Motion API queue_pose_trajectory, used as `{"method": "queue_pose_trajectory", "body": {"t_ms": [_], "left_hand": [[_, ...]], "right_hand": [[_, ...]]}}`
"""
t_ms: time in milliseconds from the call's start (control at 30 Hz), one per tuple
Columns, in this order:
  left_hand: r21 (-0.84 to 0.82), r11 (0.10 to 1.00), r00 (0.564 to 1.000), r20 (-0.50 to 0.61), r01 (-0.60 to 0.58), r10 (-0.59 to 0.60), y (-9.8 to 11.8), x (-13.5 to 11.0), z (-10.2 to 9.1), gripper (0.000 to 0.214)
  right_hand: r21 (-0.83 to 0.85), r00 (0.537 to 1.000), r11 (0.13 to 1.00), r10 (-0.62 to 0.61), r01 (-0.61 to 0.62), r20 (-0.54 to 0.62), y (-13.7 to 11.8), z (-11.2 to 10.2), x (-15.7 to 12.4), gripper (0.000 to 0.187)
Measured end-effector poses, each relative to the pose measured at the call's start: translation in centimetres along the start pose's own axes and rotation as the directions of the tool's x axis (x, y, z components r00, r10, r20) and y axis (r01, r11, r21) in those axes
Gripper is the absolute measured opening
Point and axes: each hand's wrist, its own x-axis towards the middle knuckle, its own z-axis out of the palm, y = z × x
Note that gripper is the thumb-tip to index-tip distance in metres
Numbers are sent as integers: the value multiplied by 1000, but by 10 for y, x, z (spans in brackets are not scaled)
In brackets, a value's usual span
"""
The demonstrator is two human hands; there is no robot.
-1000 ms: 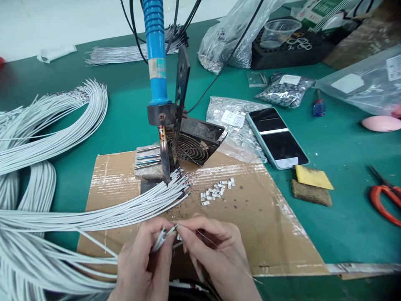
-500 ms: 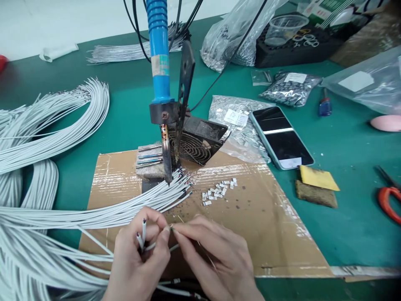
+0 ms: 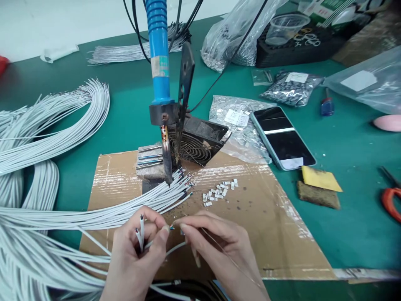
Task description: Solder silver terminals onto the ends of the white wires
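Pinched shut, my left hand point(image 3: 138, 255) holds several white cables; two cut ends point(image 3: 140, 232) stick up between its fingers. At its thumb and forefinger tips, a cable end shows small coloured wire cores point(image 3: 171, 228). My right hand point(image 3: 216, 246) is closed just right of that end, its fingertips slightly apart from the left ones. A thin wire point(image 3: 233, 261), which looks like solder, runs through the right hand and down across the palm. Above the hands, a blue-handled soldering iron point(image 3: 160, 83) is clamped tip-down over a bundle of white cables point(image 3: 125, 211).
Small white metal pieces point(image 3: 219, 192) lie on the cardboard sheet point(image 3: 266, 234). Behind it are a black fan point(image 3: 197, 144) and a phone point(image 3: 283, 138). To the right lie a yellow sponge point(image 3: 322, 179) and red-handled scissors point(image 3: 391, 202). Coiled cables point(image 3: 78, 121) cover the left side.
My right fingertips have drawn slightly away from the left ones, exposing the coloured cores. The thin wire in the right hand now lies further right. The left hand has barely shifted.
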Motion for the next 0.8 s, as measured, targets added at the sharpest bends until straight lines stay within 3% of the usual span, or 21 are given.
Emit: {"method": "queue_pose_trajectory", "body": {"t_ms": [100, 167, 467, 800], "left_hand": [[-4, 1000, 1000, -22, -20, 19, 0, 0, 2, 26], [11, 999, 999, -38, -37, 38, 0, -1, 2, 26], [69, 995, 992, -96, -77, 83, -3, -3, 8, 25], [23, 1000, 997, -78, -9, 11, -2, -6, 8, 32]], "right_hand": [[90, 990, 986, 143, -143, 4, -3, 11, -3, 14], [102, 986, 981, 168, -166, -13, -7, 15, -4, 13], [-75, 993, 995, -75, 68, -96, -6, 16, -8, 21], [-99, 976, 983, -169, 156, -140, 0, 19, -11, 20]]}}
